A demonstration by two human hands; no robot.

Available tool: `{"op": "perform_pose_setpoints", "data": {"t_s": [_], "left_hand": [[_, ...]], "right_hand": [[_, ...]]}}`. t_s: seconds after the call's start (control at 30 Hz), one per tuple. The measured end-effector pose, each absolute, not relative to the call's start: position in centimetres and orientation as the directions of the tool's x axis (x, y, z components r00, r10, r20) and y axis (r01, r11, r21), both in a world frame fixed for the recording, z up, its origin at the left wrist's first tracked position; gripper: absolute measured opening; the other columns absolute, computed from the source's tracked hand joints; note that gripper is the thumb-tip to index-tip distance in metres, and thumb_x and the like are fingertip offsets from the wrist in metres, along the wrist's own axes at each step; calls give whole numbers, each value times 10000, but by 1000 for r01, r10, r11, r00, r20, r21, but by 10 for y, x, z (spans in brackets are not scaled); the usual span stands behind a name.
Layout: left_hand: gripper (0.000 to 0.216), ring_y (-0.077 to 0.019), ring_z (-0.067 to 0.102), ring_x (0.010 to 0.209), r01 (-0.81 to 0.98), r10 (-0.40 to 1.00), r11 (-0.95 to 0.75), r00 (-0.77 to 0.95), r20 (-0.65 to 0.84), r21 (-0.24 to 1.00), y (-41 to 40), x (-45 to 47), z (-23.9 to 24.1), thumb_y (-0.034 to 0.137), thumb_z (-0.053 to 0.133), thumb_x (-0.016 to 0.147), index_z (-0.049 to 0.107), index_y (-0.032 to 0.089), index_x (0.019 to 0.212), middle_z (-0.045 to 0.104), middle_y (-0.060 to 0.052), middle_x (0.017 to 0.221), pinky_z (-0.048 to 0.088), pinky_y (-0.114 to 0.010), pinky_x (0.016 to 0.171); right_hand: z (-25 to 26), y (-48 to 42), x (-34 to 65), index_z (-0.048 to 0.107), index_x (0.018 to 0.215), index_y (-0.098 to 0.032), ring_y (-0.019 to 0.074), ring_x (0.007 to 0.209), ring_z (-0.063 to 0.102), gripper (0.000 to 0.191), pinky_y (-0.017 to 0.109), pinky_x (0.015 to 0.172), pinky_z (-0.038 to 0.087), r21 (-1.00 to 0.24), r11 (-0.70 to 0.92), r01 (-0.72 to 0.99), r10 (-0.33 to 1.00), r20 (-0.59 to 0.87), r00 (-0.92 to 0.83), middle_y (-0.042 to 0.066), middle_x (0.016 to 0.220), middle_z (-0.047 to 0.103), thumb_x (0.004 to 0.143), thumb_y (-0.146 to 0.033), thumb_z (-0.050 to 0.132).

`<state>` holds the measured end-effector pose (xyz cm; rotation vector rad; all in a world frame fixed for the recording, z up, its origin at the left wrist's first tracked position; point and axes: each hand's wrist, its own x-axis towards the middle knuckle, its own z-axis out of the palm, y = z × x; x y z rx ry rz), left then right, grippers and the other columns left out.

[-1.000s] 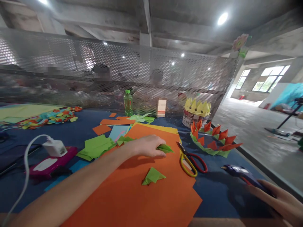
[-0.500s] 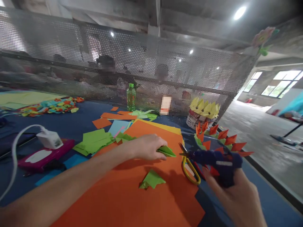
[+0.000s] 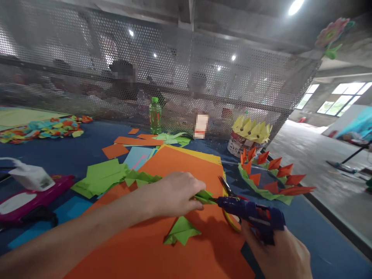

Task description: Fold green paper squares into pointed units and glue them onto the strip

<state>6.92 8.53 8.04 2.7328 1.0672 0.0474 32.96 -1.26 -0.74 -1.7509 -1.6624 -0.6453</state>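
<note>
My right hand (image 3: 281, 248) is wrapped round a dark blue hot glue gun (image 3: 250, 211), its nozzle pointing left. The nozzle tip meets the end of a folded green paper strip (image 3: 205, 197), which my left hand (image 3: 180, 193) pinches between thumb and fingers. More of the folded green paper (image 3: 141, 177) shows behind my left wrist. Below that hand, a loose folded green paper piece (image 3: 183, 231) lies on the orange paper sheets (image 3: 162, 248). Scissors (image 3: 226, 186) lie partly hidden beneath the glue gun, blades pointing away from me.
A green band with orange paper points (image 3: 273, 182) lies at right, before a yellow paper crown (image 3: 251, 130). Green squares (image 3: 101, 176), a magenta device with a white charger (image 3: 33, 176), paper scraps (image 3: 49, 128) and a bottle (image 3: 155, 116) surround the sheets. A perforated screen (image 3: 174, 69) stands behind.
My right hand has brought the glue gun left, so its nozzle now reaches the green paper in my left hand. The view has shifted slightly to the right.
</note>
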Motion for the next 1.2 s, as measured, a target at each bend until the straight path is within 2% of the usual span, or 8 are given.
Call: {"op": "perform_pose_setpoints", "data": {"t_s": [0.13, 0.37, 0.57, 0.67, 1.2], "left_hand": [[222, -244, 664, 781, 666, 671, -720, 740, -48, 196, 84, 69, 80, 372, 723, 938, 623, 202, 836, 690, -32, 813, 319, -301, 586], [196, -250, 676, 799, 662, 666, -730, 745, -39, 172, 81, 71, 79, 362, 706, 951, 650, 197, 860, 695, -40, 816, 324, -312, 585], [183, -254, 673, 790, 665, 665, -732, 745, -55, 147, 79, 73, 80, 344, 696, 953, 653, 191, 862, 706, -49, 830, 301, -314, 572], [162, -258, 677, 800, 668, 666, -732, 743, -65, 136, 77, 74, 81, 318, 687, 956, 657, 185, 869, 714, -56, 847, 303, -314, 573], [140, -263, 683, 807, 676, 678, -726, 734, -31, 126, 80, 73, 79, 293, 674, 953, 653, 179, 873, 701, -68, 842, 362, -313, 587]], "right_hand": [[-11, -12, 333, 657, 855, -239, 238, 428, 663, 352, 290, 393, 416, -28, 86, 996, 696, 717, -40, 29, 547, 692, 939, -542, 499], [-16, -16, 326, 679, 976, -217, 256, 426, 659, 441, 314, 416, 429, 43, 0, 999, 696, 718, -31, 23, 513, 650, 1028, -518, 360], [-17, -13, 332, 650, 1045, -206, 212, 367, 636, 382, 284, 374, 423, 144, 151, 978, 653, 728, -208, -22, 505, 637, 1055, -478, 381], [-16, -12, 335, 629, 1059, -203, 206, 378, 649, 366, 278, 372, 431, 183, 178, 967, 635, 729, -255, -21, 531, 653, 1069, -452, 362], [-19, -15, 342, 618, 1093, -179, 220, 412, 672, 351, 287, 375, 458, 201, 152, 968, 678, 691, -250, -6, 562, 670, 1060, -437, 383]]}}
